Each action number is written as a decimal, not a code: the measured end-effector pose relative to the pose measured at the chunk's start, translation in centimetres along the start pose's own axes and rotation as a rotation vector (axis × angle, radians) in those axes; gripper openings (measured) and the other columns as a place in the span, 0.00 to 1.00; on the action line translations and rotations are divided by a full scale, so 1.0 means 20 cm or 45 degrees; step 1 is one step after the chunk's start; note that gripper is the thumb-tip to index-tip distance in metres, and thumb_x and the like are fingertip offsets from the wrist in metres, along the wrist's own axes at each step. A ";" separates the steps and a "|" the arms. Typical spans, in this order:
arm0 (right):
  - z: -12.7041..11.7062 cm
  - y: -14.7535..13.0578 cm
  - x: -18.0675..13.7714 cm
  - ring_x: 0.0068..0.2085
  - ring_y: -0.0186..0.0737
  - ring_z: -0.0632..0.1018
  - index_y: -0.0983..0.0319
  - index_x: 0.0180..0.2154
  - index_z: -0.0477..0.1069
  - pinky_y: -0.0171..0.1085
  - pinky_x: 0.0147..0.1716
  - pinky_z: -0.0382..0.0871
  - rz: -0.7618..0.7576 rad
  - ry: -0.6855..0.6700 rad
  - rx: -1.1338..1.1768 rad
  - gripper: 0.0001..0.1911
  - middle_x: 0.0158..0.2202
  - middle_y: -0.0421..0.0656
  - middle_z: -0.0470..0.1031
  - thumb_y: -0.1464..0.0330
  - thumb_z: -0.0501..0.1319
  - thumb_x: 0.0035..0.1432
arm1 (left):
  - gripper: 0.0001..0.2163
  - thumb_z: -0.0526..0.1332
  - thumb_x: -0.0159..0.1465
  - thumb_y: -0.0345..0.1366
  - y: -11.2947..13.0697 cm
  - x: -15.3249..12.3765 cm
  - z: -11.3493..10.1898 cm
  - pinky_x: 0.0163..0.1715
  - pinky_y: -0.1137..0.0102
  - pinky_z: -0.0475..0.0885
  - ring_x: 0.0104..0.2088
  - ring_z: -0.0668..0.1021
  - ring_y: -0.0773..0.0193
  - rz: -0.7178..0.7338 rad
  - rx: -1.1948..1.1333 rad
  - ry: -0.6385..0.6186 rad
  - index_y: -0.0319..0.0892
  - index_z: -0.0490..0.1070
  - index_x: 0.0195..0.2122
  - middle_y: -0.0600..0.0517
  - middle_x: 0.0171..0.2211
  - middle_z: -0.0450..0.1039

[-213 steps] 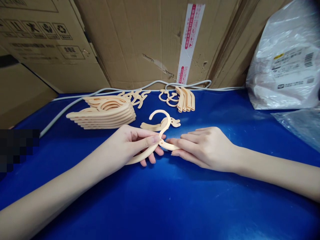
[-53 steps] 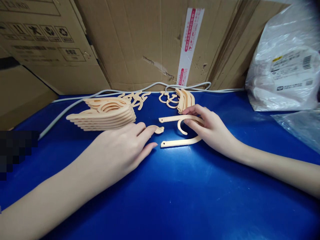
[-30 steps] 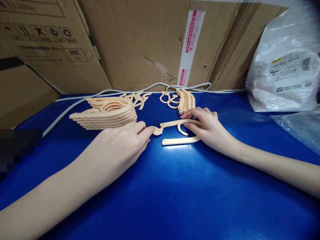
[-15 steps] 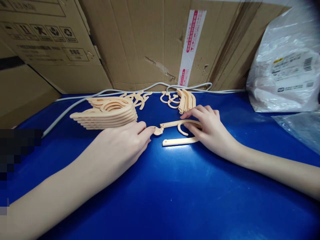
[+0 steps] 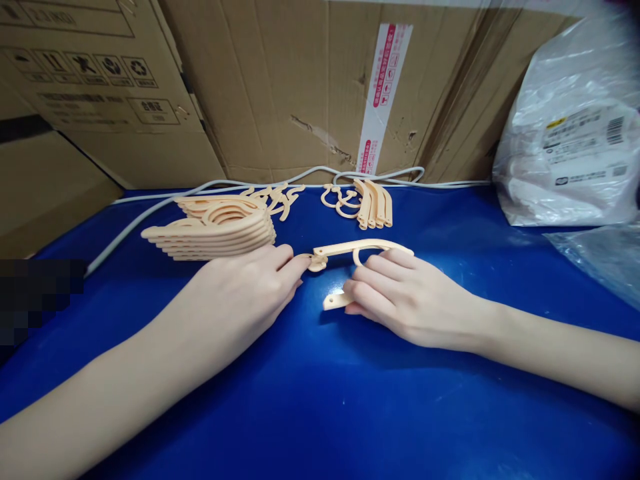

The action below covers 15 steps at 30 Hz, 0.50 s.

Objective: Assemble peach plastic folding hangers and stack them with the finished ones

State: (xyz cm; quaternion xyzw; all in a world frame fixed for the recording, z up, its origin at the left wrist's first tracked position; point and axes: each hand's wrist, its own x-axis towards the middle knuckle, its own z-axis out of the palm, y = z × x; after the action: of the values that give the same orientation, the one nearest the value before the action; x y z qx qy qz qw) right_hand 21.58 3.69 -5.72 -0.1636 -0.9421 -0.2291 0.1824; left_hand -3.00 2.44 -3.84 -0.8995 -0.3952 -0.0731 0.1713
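Note:
My left hand (image 5: pixel 250 287) is closed, thumb and finger pinching the small cream joint piece (image 5: pixel 317 263) of a plastic folding hanger. Touching that piece on its right is a curved hanger arm (image 5: pixel 363 246), lying on the blue table; whether the two are fixed together I cannot tell. A cream hook (image 5: pixel 357 257) shows just below this arm, partly behind my fingers. My right hand (image 5: pixel 407 297) is closed around a second hanger arm (image 5: pixel 334 303), whose holed end sticks out to the left, apart from the joint piece. The rest of that arm is hidden.
A stack of cream hanger parts (image 5: pixel 210 233) lies behind my left hand, with loose small pieces (image 5: pixel 280 200) beyond. Several hanger arms (image 5: pixel 375 205) and loose hooks (image 5: pixel 343 200) lie at the back. A grey cable (image 5: pixel 150 207), cardboard boxes (image 5: pixel 280 87) and a plastic bag (image 5: pixel 565 147) border the table.
My right hand has moved off the upper arm and hook, down toward me, and taken hold of the lower hanger arm, whose end now tilts. My left hand has hardly moved.

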 end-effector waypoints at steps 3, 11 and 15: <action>-0.01 -0.01 0.00 0.29 0.40 0.69 0.66 0.37 0.73 0.39 0.31 0.60 -0.056 0.023 -0.003 0.13 0.27 0.41 0.72 0.69 0.52 0.73 | 0.14 0.50 0.69 0.27 0.00 0.00 0.00 0.21 0.65 0.65 0.27 0.78 0.55 0.008 0.003 0.018 0.39 0.75 0.42 0.48 0.30 0.73; -0.03 -0.02 -0.01 0.23 0.33 0.70 0.64 0.39 0.70 0.37 0.23 0.59 -0.055 0.013 -0.002 0.11 0.27 0.37 0.72 0.70 0.51 0.73 | 0.15 0.50 0.69 0.26 0.00 0.00 0.00 0.20 0.65 0.67 0.28 0.79 0.54 0.041 0.020 0.066 0.38 0.76 0.46 0.48 0.32 0.76; -0.02 -0.01 -0.02 0.20 0.32 0.69 0.63 0.40 0.69 0.36 0.21 0.57 -0.004 0.004 0.030 0.14 0.26 0.36 0.72 0.67 0.49 0.75 | 0.16 0.49 0.68 0.25 0.00 -0.01 -0.01 0.20 0.65 0.67 0.28 0.80 0.53 0.095 0.110 0.125 0.37 0.76 0.47 0.45 0.33 0.77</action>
State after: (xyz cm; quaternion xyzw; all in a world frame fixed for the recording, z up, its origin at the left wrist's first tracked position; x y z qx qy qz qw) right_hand 21.92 3.25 -5.71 -0.1596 -0.9447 -0.2183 0.1855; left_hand -3.16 2.30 -3.77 -0.9007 -0.3555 -0.0936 0.2315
